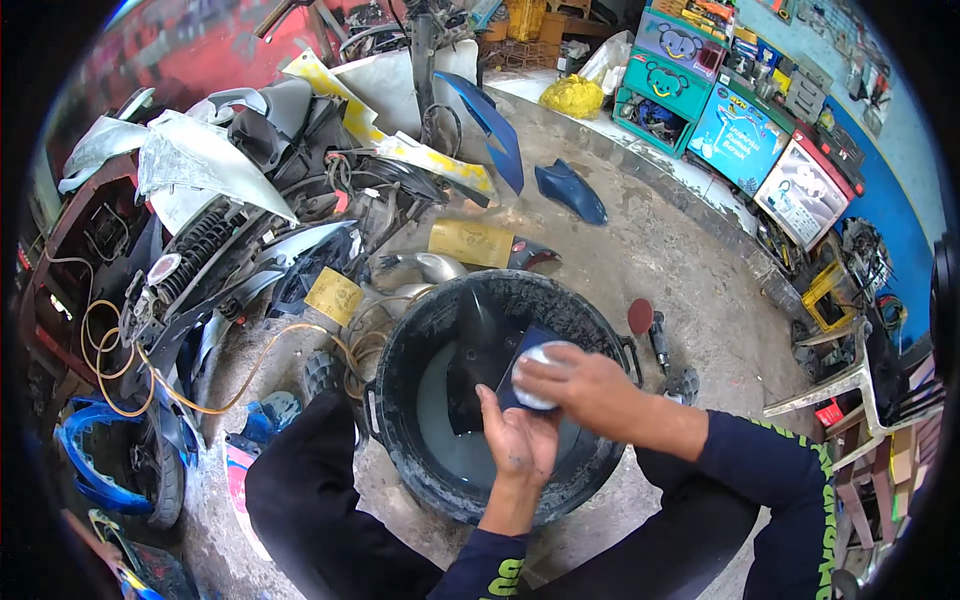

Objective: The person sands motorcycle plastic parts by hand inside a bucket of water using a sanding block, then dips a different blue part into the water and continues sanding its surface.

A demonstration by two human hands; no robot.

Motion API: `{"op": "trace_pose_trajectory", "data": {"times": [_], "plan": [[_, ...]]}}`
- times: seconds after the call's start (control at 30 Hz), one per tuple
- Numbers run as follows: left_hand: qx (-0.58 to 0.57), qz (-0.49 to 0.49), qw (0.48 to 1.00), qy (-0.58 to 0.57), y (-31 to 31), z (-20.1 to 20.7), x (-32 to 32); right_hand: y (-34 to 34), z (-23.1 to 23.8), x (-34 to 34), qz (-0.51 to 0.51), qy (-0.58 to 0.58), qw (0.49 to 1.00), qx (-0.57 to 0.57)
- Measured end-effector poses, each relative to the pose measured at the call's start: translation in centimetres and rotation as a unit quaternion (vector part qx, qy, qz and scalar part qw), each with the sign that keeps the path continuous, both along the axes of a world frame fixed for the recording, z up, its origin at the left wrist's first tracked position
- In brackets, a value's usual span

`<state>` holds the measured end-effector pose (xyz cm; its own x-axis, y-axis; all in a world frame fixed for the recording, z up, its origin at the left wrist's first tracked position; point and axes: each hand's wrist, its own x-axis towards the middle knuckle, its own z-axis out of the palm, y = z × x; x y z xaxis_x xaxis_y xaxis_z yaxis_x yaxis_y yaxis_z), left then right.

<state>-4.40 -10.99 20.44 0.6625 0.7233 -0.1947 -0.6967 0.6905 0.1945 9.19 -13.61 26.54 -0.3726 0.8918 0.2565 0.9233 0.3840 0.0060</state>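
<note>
A glossy dark motorcycle body panel (474,350) leans inside a round black tub (405,440), with its lower part over cloudy grey water (435,395). My left hand (522,440) has its palm turned up at a dark blue section of panel (530,343); its thumb is raised, and its fingers go under that piece and out of sight. In my right hand (580,385) is a white rounded pad (533,378), pressed against the blue surface just above my left palm. Whether the dark and blue parts are one piece, I cannot tell.
Motorcycle fairings (205,165) and parts pile up at the left. Sandpaper sheets (470,243) lie behind the tub, near a coiled hose (270,345). A sander (658,340) with a red disc lies at the right. A blue panel (570,192) rests farther off, before drawers (660,78).
</note>
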Motion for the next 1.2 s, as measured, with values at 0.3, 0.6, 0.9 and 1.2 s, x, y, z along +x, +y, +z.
{"op": "trace_pose_trajectory", "data": {"times": [0.3,0.6,0.9,1.2], "plan": [[0.009,-0.020,1.000,-0.006,-0.4,-1.6,0.1,-0.2,-2.6,0.9,0.009,0.038,0.995,0.087],[0.100,-0.015,0.995,0.012,1.4,-2.2,-0.6,2.2,-2.0,2.5,-0.065,0.011,0.993,0.095],[0.122,-0.032,0.992,0.021,2.6,-3.1,-0.6,2.8,-2.7,0.6,-0.050,0.004,0.992,0.116],[0.118,-0.027,0.992,0.034,3.8,-2.3,-0.6,1.9,-2.5,-0.5,0.023,0.013,0.987,0.157]]}}
